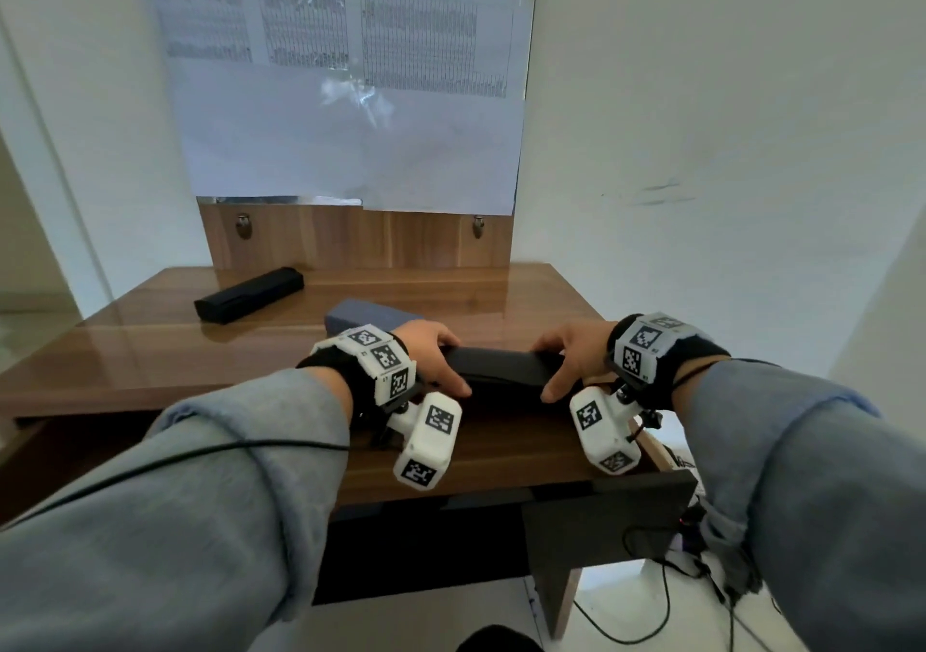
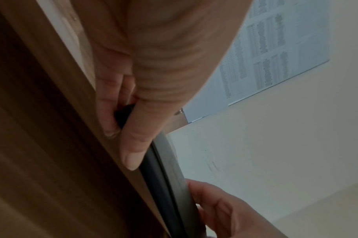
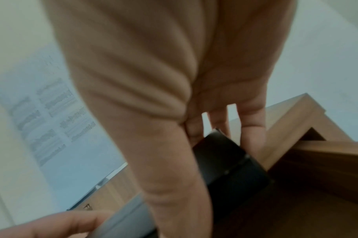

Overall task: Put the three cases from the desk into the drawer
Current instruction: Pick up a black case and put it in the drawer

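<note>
Both hands hold a long black case [image 1: 503, 368] by its ends, level with the desk's front edge and over the open drawer [image 1: 506, 446]. My left hand [image 1: 441, 361] grips its left end, thumb on the near side. My right hand [image 1: 561, 366] grips its right end. The left wrist view shows the same black case [image 2: 168, 185] pinched between thumb and fingers; in the right wrist view the black case [image 3: 229, 162] sits under my fingers above the drawer's wooden bottom. A grey-blue case [image 1: 366, 318] lies on the desk just behind my left hand. Another black case [image 1: 249, 294] lies at the desk's back left.
The wooden desk [image 1: 150, 351] stands against a white wall with a wooden back panel [image 1: 356, 240] and printed sheets [image 1: 351, 75] above. The drawer's dark front [image 1: 626, 516] juts toward me. Cables [image 1: 666, 601] lie on the floor at the lower right.
</note>
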The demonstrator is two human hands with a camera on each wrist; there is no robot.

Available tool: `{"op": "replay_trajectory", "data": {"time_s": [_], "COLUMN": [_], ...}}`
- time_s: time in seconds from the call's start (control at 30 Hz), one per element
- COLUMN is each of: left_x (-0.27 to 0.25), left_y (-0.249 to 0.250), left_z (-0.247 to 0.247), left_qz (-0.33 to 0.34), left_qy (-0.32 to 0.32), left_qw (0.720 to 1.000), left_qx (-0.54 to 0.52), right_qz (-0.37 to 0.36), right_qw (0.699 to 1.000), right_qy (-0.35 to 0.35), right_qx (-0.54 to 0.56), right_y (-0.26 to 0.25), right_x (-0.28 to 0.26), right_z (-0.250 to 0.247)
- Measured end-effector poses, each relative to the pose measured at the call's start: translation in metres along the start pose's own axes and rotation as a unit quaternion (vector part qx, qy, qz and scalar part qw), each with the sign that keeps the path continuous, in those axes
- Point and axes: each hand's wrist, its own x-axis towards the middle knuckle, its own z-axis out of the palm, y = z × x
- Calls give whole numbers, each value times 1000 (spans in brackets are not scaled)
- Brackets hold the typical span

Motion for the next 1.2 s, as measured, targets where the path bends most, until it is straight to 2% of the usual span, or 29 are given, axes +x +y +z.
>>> {"op": "replay_trajectory", "data": {"time_s": [0.17,0.37,0.63,0.97,1.2], "left_x": [10,32,57,87,84], "left_y": [4,6,0,-3,-6], "left_z": [19,37,60,63,54], "left_qz": [-23,-31,-35,-39,-28], "left_qy": [-62,-110,-139,-254,-289], "left_qw": [998,990,979,957,947], "left_qx": [12,81,147,134,136], "right_qz": [24,52,46,57,68], "right_qw": [998,993,986,982,980], "right_qy": [-51,-94,-94,-96,-116], "right_qx": [-24,-42,-129,-150,-144], "right_y": [14,32,42,49,48], "right_x": [9,30,50,63,65], "right_z": [13,26,35,33,34]}}
